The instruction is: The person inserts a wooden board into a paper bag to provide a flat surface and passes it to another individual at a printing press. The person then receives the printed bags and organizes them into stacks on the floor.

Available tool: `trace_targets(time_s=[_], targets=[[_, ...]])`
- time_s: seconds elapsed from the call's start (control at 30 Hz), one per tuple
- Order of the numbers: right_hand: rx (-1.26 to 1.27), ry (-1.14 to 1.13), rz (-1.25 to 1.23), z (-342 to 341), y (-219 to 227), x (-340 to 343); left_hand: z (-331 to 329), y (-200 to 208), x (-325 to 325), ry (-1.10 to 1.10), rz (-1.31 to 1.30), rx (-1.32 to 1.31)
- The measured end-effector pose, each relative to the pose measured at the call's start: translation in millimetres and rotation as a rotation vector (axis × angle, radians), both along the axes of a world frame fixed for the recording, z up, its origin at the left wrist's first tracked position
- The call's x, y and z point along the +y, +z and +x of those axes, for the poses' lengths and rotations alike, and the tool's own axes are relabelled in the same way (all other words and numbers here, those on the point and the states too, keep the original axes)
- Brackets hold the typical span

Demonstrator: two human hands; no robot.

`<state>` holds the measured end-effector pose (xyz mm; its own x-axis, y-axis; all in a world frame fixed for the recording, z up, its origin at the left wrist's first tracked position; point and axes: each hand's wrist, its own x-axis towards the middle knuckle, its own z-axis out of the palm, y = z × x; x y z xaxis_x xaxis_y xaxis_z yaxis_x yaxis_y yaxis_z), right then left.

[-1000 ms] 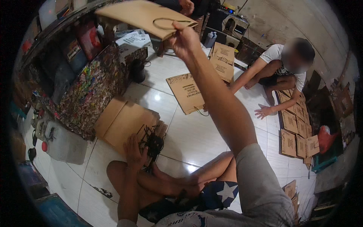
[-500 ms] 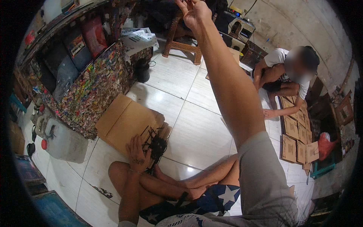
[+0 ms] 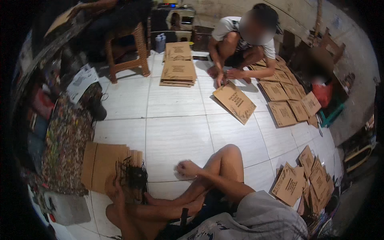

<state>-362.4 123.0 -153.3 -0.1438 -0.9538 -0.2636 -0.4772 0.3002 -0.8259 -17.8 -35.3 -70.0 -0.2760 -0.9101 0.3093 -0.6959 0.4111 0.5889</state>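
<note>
a: grip?
b: lh (image 3: 116, 193) at brown paper stack (image 3: 107, 160), can't tell if gripping. rh (image 3: 187, 169) half-curled, blurry, can't tell either.
a: tips?
b: imo steady stack w/ lh, keep black cords (image 3: 137, 177) untangled.
a: stack loc?
b: right at lh, well left of rh; cords btwn, at its right edge.

One left hand (image 3: 116, 192) and one right hand (image 3: 188, 169) share the scene with one stack of plain brown bags (image 3: 107, 162), its layers too tight to count, and one tangle of black cords (image 3: 136, 176). Also seen are one crouching co-worker (image 3: 241, 49), one printed bag (image 3: 235, 103) at that person's fingertips, one brown stool (image 3: 130, 67), one jerrycan (image 3: 71, 208), one red plastic bag (image 3: 321, 93) and two bottles (image 3: 160, 43).
</note>
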Motion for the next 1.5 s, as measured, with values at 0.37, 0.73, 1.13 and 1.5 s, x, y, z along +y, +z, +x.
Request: trace_targets(time_s=[0.37, 0.73, 1.13, 1.5], targets=[[-0.489, -0.08, -0.065, 56, 7, 13, -53, 76, 55, -0.102, 0.273, 0.359], [-0.962, -0.091, -0.321, 178, 49, -56, -100, 129, 153, -0.306, 0.289, 0.124], [-0.804, -0.024, -0.353, 173, 58, -69, 62, 83, 25, 0.143, 0.456, 0.992], [-0.838, -0.003, -0.112, 157, 68, -50, 5, 123, 70, -0.13, 0.201, -0.415]])
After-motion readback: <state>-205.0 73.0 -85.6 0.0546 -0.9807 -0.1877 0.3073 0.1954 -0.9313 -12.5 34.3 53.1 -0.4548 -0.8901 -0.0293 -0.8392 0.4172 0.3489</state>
